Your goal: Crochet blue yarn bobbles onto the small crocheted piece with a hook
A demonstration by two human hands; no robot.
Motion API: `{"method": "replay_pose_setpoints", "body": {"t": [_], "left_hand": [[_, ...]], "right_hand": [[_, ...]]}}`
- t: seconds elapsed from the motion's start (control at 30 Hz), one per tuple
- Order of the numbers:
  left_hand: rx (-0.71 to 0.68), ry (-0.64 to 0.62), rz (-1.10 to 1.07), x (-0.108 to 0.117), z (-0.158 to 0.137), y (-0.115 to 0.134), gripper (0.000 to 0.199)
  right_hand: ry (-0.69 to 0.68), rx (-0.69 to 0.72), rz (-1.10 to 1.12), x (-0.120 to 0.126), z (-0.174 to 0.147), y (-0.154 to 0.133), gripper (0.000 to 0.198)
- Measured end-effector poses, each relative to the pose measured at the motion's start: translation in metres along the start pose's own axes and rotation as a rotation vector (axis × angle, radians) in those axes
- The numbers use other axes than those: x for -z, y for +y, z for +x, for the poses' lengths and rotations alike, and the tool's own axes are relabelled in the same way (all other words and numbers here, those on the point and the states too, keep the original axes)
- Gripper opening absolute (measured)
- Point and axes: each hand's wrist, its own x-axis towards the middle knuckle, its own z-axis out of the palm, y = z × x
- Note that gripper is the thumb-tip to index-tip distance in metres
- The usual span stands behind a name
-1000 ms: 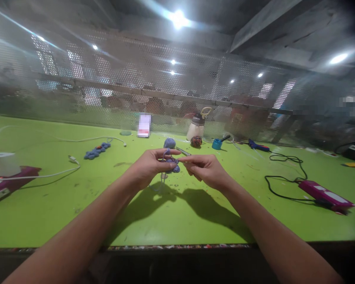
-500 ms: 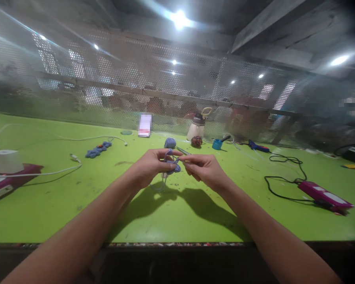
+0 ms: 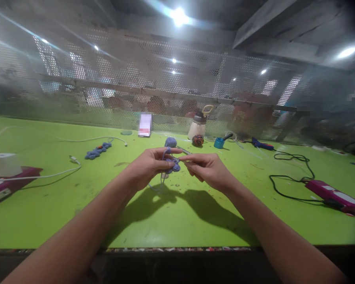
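Observation:
My left hand (image 3: pixel 149 163) is closed on a small blue-purple crochet piece (image 3: pixel 174 165), pinched between thumb and fingers, with yarn looped up over the forefinger. Loose yarn hangs below it toward the table. Close at its right, my right hand (image 3: pixel 207 167) pinches a thin crochet hook (image 3: pixel 178 159) whose tip meets the stitches; most of the hook is hidden by the fingers. Just beyond the hands sits a ball of blue-purple yarn (image 3: pixel 170 142). A slim grey metal tool (image 3: pixel 184 150) shows behind the fingertips, partly covered.
On the green table (image 3: pixel 177 225), a blue crocheted strip (image 3: pixel 98 151) lies left near white cables and a power strip (image 3: pixel 20 179). Behind are a phone (image 3: pixel 144 124), bottle (image 3: pixel 197 128), multicoloured ball (image 3: pixel 198 140) and blue pot (image 3: pixel 219 142). Rightward are a glue gun (image 3: pixel 262 144) and another power strip (image 3: pixel 334 195).
Both hands stay close together at the crochet piece, which has turned slightly and shows more of its lobes. The camera view has shifted a little.

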Motion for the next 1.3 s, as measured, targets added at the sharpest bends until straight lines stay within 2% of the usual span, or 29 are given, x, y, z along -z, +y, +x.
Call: {"method": "replay_pose_setpoints", "body": {"t": [0.3,0.6,1.13,1.3], "left_hand": [[-0.041,0.049,0.012,-0.0031,-0.0025,0.0042,0.03],[-0.103,0.02,0.036,0.0028,0.0026,-0.0011,0.036],[-0.047,0.048,-0.054,-0.0052,-0.0009,0.0034,0.026],[-0.111,0.093,-0.133,-0.0059,0.0021,-0.0024,0.007]], "right_hand": [[-0.017,0.022,0.016,-0.0002,-0.0004,-0.0035,0.028],[0.017,0.034,-0.051,0.0005,-0.0005,-0.0052,0.03],[0.046,0.004,0.102,-0.0019,-0.0003,-0.0041,0.028],[0.049,-0.01,0.1,-0.0024,-0.0003,-0.0046,0.03]]}}
